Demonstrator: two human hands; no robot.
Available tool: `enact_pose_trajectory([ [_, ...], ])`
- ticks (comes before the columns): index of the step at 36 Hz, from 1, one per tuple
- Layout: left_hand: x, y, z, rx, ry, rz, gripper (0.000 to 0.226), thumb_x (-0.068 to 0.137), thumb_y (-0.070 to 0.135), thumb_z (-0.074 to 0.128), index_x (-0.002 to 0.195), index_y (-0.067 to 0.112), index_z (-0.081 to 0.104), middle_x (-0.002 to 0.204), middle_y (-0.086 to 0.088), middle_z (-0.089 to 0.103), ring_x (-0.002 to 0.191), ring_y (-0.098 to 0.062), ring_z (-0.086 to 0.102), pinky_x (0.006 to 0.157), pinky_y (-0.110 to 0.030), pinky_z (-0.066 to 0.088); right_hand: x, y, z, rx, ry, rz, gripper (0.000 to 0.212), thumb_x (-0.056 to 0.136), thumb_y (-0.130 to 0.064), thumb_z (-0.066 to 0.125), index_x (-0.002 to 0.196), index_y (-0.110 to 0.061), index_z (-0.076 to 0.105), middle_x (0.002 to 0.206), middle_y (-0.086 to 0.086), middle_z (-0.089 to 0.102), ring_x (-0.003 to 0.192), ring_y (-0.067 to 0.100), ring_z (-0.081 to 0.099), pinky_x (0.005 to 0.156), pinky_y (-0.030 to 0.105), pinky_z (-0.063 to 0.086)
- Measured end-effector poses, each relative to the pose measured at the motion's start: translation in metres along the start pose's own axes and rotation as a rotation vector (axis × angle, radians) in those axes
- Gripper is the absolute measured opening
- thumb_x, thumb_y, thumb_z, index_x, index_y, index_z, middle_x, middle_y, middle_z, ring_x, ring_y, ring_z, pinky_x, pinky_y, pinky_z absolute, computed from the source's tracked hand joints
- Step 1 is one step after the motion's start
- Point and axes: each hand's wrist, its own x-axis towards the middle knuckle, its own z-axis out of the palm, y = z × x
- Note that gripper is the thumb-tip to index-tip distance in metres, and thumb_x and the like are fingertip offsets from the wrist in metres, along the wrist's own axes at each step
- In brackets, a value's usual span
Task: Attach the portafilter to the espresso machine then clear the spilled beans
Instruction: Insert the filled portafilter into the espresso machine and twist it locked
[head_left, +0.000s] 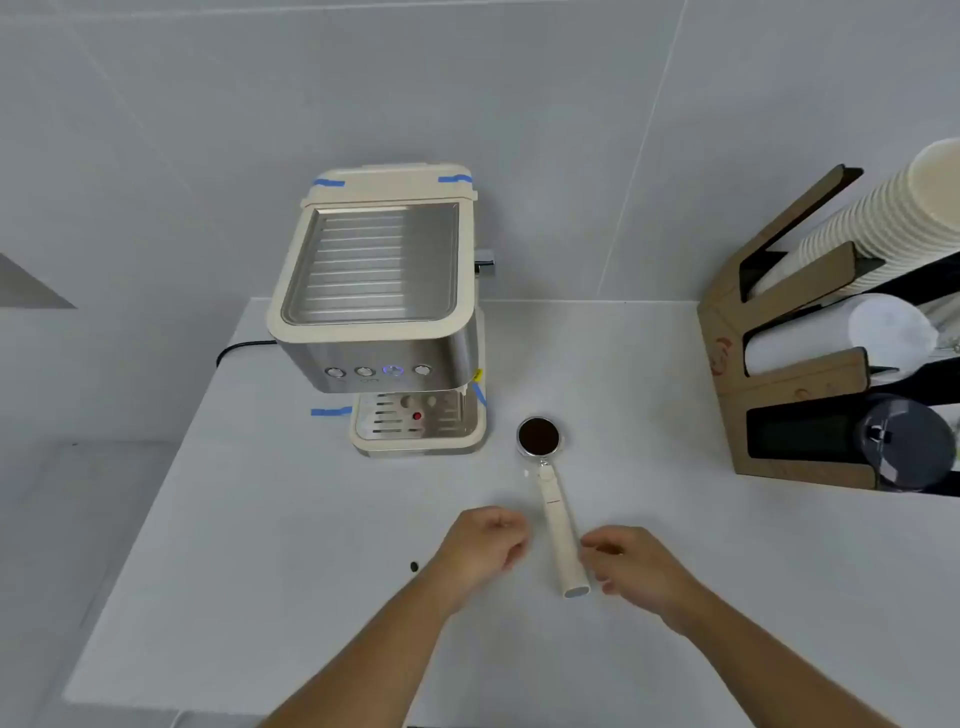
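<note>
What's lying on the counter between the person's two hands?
In the head view, the cream handle of the portafilter lies between the left hand and right hand; neither grips it.

Counter (291, 519): white, flat, set against a tiled wall.
Machine (384, 312): cream and steel, standing at the back of the counter, left of centre; blue tape beside its base.
Cord (244, 347): black, running off the machine's left side.
Portafilter (550, 493): lying flat just right of the machine's tray; basket filled with dark grounds, cream handle pointing toward the near edge.
Bean (414, 567): one dark bean, lying near the front, left of the handle.
Rack (810, 395): cardboard, at the right edge, holding cups and lids.
</note>
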Motion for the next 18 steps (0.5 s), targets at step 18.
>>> enact_pose_trajectory([
  [18, 0.036, 0.018, 0.033, -0.115, 0.123, -0.060, 0.013, 0.084, 0.014, 0.064, 0.075, 0.012, 0.073, 0.074, -0.008, 0.066, 0.069, -0.022, 0.058, 0.078, -0.037, 0.055, 0.006, -0.005, 0.016, -0.157, 0.062, -0.034, 0.027, 0.072, -0.017, 0.073, 0.099, -0.019, 0.070, 0.087, 0.003, 0.072, 0.081, 0.020, 0.070, 0.071, 0.032, 0.060],
])
